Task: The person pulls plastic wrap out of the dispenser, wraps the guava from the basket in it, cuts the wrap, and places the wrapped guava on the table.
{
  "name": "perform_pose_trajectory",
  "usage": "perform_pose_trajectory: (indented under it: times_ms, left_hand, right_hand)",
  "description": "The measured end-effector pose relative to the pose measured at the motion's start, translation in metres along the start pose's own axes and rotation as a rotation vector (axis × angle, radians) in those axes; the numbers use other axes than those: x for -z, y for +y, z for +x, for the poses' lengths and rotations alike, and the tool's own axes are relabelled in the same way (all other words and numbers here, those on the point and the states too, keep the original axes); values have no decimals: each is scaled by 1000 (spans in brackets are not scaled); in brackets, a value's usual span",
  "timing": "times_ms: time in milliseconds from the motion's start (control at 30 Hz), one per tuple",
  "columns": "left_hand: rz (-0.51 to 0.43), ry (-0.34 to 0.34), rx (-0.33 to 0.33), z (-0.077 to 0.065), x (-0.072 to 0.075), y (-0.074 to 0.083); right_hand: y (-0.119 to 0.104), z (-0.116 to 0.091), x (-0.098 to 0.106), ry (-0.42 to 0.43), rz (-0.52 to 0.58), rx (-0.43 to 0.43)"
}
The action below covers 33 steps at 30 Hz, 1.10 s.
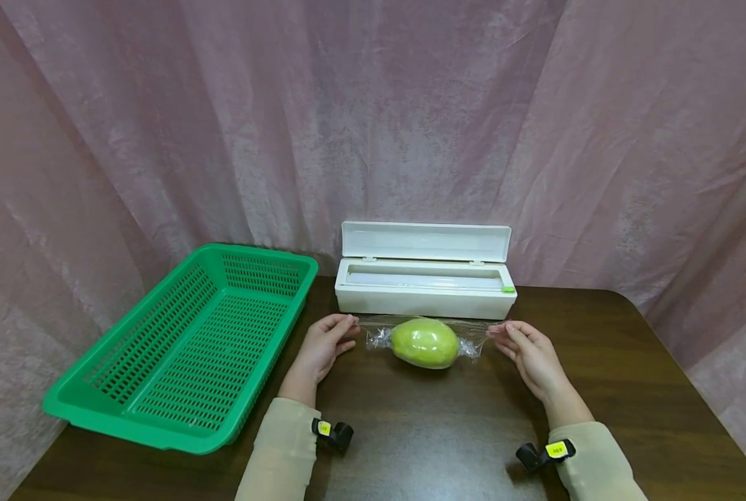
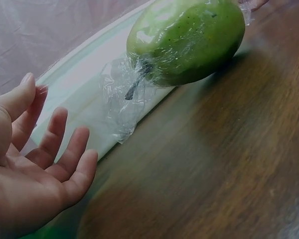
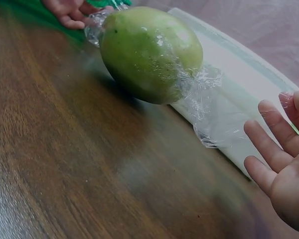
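A green mango [image 1: 425,343] wrapped in clear plastic film lies on the table between my hands, its short stem [image 2: 138,82] showing through in the left wrist view. The cling film [image 3: 202,112] is bunched at both ends of the fruit, and a flat sheet of it spans behind. My left hand [image 1: 326,342] pinches the left corner of this film between thumb and index finger, other fingers spread. On the opposite side, my right hand [image 1: 529,353] pinches the right corner the same way. Both hands are apart from the mango itself.
Just behind the fruit stands a white cling film dispenser [image 1: 424,304], lid raised, a roll [image 1: 423,280] inside. A green slotted basket [image 1: 285,332] sits on the left of the dark wooden table [image 1: 598,390]. Pink curtains [image 1: 373,125] hang behind.
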<state>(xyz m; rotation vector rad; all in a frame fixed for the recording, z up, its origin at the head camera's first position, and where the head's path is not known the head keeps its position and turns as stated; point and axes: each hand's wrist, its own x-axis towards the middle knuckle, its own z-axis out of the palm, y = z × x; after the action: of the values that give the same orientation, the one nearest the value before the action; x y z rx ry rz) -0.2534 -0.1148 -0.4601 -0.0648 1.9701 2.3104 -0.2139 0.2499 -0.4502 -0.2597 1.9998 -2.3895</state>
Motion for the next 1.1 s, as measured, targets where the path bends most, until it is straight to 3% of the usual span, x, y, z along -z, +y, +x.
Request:
perform_pose_trajectory:
  times_ms: [633, 1100]
  left_hand:
    - [-2, -41, 42, 0, 7, -3]
    - [23, -42, 71, 2, 9, -5]
  right_hand:
    - [4, 0, 1, 22, -24, -35]
    - [7, 2, 2, 91, -177, -103]
